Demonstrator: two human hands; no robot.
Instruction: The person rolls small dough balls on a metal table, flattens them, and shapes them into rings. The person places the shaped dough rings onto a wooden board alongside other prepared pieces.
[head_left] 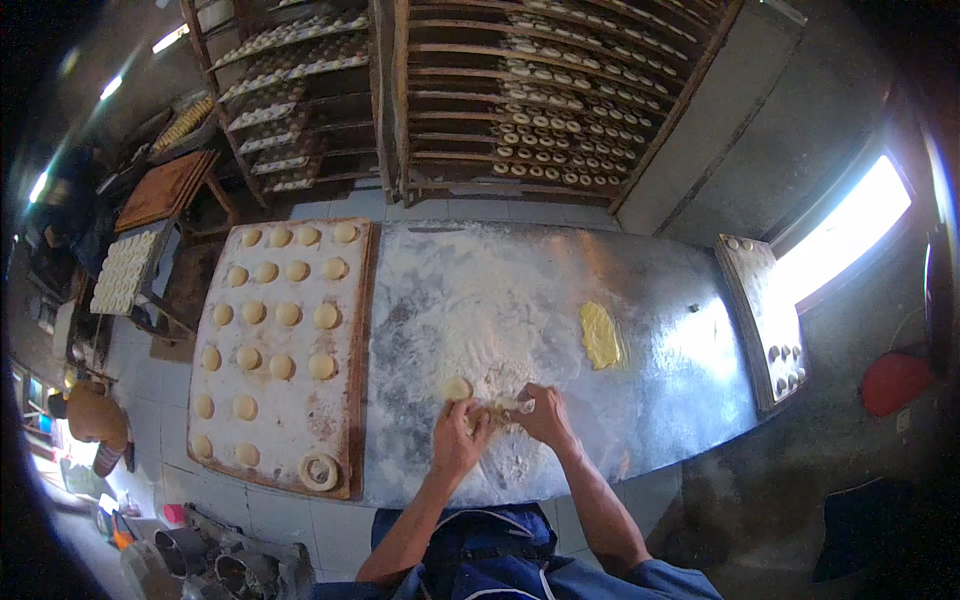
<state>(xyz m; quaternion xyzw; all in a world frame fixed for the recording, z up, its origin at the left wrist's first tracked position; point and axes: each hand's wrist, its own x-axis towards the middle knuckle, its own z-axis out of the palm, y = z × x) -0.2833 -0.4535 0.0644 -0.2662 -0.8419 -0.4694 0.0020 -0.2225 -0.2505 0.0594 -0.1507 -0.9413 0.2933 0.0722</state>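
Note:
Over the floured metal table, my left hand and my right hand work close together on a small piece of dough. The fingers of both hands are closed on it, and they partly hide it. A round, pale dough ball lies just beyond my left fingertips. Loose flour and crumbs are scattered around my fingers. Farther off to the right, a flat yellow smear of what looks like butter or margarine sits on the tabletop.
A wooden board at left bears rows of dough balls and one dough ring. Another board with dough pieces lies at the table's right end. Behind stand tall racks of shaped dough. A person is at far left.

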